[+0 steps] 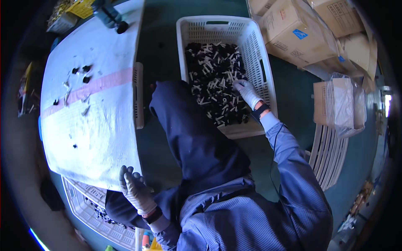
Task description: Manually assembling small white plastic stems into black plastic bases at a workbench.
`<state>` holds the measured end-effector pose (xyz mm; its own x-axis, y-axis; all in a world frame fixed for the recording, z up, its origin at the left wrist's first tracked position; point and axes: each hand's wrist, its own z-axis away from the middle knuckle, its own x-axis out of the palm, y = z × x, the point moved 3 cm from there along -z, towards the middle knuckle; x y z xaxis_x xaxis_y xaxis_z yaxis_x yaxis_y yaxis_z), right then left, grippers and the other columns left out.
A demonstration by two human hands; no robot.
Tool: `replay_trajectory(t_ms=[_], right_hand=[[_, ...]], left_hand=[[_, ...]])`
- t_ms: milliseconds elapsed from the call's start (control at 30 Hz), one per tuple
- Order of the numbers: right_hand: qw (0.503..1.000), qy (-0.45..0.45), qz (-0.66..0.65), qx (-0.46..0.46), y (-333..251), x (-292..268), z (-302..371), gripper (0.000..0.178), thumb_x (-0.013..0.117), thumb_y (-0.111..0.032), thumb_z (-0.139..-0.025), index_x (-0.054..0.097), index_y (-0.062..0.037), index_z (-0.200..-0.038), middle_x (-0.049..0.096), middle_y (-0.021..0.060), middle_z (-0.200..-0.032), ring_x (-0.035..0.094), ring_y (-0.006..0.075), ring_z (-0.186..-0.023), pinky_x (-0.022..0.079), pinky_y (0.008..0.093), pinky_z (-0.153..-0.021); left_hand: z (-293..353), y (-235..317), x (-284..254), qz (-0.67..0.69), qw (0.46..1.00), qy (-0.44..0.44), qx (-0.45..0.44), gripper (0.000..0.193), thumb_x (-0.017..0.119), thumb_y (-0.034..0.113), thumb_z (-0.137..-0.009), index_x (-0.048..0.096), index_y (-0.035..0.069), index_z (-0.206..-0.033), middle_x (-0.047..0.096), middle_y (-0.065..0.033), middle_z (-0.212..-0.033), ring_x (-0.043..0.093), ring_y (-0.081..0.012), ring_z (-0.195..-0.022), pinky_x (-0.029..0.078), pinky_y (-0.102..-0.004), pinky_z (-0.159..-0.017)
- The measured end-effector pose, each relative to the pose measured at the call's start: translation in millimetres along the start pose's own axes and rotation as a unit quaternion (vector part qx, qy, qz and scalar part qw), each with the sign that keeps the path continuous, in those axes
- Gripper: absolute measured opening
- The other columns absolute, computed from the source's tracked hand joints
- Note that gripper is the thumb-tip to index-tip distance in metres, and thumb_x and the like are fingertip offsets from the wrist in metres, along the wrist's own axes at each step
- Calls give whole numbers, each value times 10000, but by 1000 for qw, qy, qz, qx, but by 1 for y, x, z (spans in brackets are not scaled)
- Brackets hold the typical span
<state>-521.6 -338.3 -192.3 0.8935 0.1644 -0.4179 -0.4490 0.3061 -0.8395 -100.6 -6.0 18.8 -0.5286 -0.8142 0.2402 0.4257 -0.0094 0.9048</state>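
My right hand [248, 92], in a pale glove with grey fingertips, reaches into a white plastic basket [253, 46]. Its fingers are bunched against a heap of small black parts with white stems [217, 94]. Whatever they pinch is too small to make out. Lower left, beside the near edge of a white-covered table [96, 134], my left hand [137, 192] is held up in a similar glove. Its fingers are slightly curled and apart, with nothing seen in them. Several loose black parts [86, 79] and white pieces [67, 85] lie on the table cover.
A dark bottle-shaped object [106, 14] stands at the table's far end. Cardboard boxes [299, 31] are stacked beyond the basket on the right, above a slatted white stool [328, 157]. Another white basket [79, 201] with dark parts sits under the table's near edge.
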Motion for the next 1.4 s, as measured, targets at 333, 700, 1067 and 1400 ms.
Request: replay_trajectory(t_ms=[333,700,1067,1400], right_hand=[[946,-9,292,142,108,9,-35,347,602,-329,-874,680,-73,-1095,677,194,-1096,639,357,-1043,501,412,-890],[934,63,343,81,98,36,-116,425,569,-275,-873,554,-99,-1258,619,206,-1196,597,381,-1099,479,472,-926],[908,28,374,189,104,70,-164,465,543,-254,-879,475,-124,-1320,593,211,-1238,595,373,-1129,486,466,-937],[911,-43,382,148,93,82,-155,366,565,-296,-886,558,-89,-1188,661,237,-1077,630,405,-1028,495,494,-889]], left_hand=[[-52,-19,20,-204,974,79,56,398,615,263,-945,560,39,-1269,648,-42,-986,450,-70,-601,370,-232,-608],[-85,-32,28,-214,965,148,-22,380,591,267,-970,565,57,-1286,616,-51,-1057,569,-125,-912,471,-263,-827],[-88,-34,28,-302,932,200,-25,396,570,258,-969,556,28,-1292,576,-81,-1139,557,-179,-1000,454,-304,-913],[-91,-38,34,-279,934,222,20,345,614,232,-948,596,56,-1244,519,36,-763,494,-47,-686,395,-172,-659]])
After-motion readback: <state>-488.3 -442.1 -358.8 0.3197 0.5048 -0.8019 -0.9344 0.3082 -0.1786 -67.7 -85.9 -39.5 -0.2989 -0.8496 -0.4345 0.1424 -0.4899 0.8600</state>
